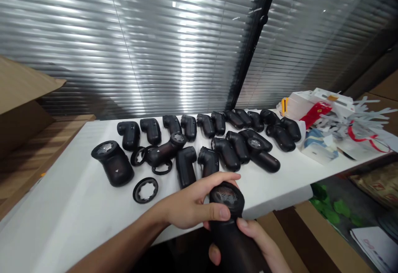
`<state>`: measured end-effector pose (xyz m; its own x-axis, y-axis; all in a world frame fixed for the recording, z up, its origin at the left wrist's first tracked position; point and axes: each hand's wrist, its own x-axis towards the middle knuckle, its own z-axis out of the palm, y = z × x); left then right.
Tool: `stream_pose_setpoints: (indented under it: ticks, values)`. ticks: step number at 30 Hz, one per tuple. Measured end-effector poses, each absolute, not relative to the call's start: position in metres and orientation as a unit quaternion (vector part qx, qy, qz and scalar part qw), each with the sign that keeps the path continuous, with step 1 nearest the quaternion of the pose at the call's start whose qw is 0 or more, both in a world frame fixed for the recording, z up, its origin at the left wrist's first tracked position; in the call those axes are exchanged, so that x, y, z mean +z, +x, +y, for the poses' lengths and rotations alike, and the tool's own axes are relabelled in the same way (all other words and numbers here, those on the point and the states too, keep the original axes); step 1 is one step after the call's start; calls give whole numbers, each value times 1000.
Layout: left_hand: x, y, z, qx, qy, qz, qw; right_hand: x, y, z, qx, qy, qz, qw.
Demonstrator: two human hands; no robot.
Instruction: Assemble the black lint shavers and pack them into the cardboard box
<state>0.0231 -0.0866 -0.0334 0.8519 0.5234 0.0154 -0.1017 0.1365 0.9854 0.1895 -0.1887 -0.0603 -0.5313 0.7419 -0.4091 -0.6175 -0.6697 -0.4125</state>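
Both my hands hold one black handheld device (238,244) at the table's front edge, its round mesh head tilted up. My left hand (199,206) wraps round the head, with the thumb across its lower rim. Lower down, my right hand (264,244) grips the body, its thumb just under the head; its other fingers are partly hidden. On the white table (102,231), beyond my hands, lie several similar black devices (225,152) in loose rows. A loose black ring (145,190) with a scalloped inner edge lies left of my hands, and more rings are behind it.
A white box (320,98), clear plastic strips and a red packet (316,114) are heaped at the table's right end. Blinds (155,49) stand behind the table. An open cardboard box (298,240) is below right; another carton (21,82) is at the left.
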Motion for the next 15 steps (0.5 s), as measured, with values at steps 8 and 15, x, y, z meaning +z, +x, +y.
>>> stream_pose_setpoints:
  ticks: [8, 15]
  values:
    - [-43, 34, -88, 223, 597, 161, 754, -58, 199, -190, 859, -318, -105, 387]
    - [-46, 38, -87, 233, 613, 175, 734, -57, 202, -189, 856, -334, -100, 383]
